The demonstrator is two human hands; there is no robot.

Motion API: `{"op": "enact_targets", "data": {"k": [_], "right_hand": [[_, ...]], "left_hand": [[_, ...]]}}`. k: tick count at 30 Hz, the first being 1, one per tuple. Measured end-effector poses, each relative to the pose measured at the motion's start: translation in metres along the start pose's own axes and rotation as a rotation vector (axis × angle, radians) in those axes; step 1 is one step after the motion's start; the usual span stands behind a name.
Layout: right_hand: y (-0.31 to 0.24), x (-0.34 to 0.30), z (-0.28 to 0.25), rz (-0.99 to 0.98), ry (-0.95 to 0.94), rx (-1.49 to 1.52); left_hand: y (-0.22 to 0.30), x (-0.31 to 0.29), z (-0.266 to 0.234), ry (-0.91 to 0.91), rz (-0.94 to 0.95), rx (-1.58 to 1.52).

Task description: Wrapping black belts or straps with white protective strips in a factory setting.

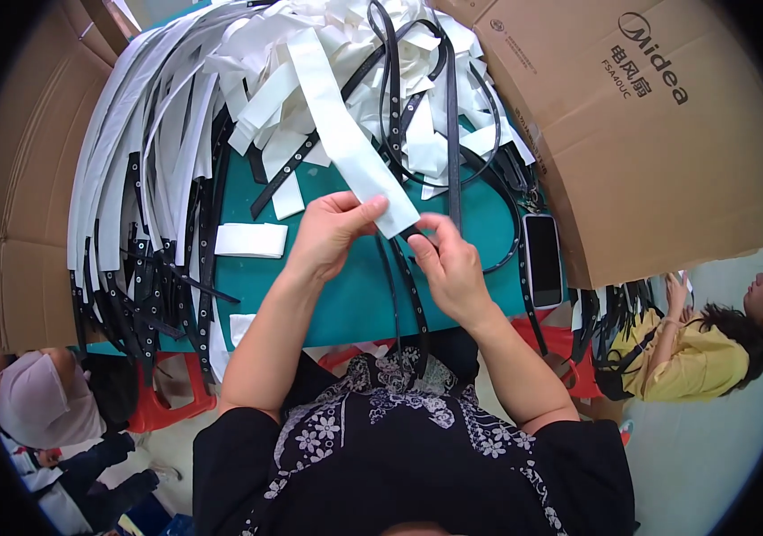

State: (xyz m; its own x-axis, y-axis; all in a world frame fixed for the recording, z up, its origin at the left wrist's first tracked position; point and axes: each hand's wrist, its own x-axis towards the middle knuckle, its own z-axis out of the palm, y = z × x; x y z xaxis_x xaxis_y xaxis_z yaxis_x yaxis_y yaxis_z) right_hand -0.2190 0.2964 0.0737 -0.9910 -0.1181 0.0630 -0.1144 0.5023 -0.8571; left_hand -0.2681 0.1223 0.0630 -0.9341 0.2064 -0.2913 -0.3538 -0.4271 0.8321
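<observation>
My left hand is closed on a long white strip, thumb lying on top of it near its lower end. The strip runs up and away to the left over a heap of white pieces. At the strip's near end, my right hand pinches a dark band that looks like the black belt; exactly how it meets the strip is partly hidden by the fingers. That belt has metal eyelets and hangs down toward my lap. Another folded white strip lies left of my left hand.
Many black eyelet belts in white sleeves hang over the green table's left edge. Looped black belts lie ahead. A phone rests at right. Cardboard boxes flank both sides. Another person sits at right, others at left.
</observation>
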Motion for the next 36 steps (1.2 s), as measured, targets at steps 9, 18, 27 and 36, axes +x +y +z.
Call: {"op": "enact_targets", "data": {"k": [9,18,27,36], "right_hand": [[-0.027,-0.001,-0.038,-0.018,-0.033,0.204],[-0.035,-0.013,-0.183,-0.358,-0.047,0.188],[-0.024,0.02,-0.23,-0.194,-0.109,0.122],[-0.05,0.043,-0.008,-0.725,-0.973,-0.329]], "left_hand": [[-0.013,0.002,0.015,-0.217,-0.051,-0.342],[0.158,0.122,-0.06,-0.354,0.357,-0.899],[0.27,-0.137,-0.247,0.344,0.746,-0.129],[-0.079,-0.528,-0.31,0.753,0.086,0.432]]}}
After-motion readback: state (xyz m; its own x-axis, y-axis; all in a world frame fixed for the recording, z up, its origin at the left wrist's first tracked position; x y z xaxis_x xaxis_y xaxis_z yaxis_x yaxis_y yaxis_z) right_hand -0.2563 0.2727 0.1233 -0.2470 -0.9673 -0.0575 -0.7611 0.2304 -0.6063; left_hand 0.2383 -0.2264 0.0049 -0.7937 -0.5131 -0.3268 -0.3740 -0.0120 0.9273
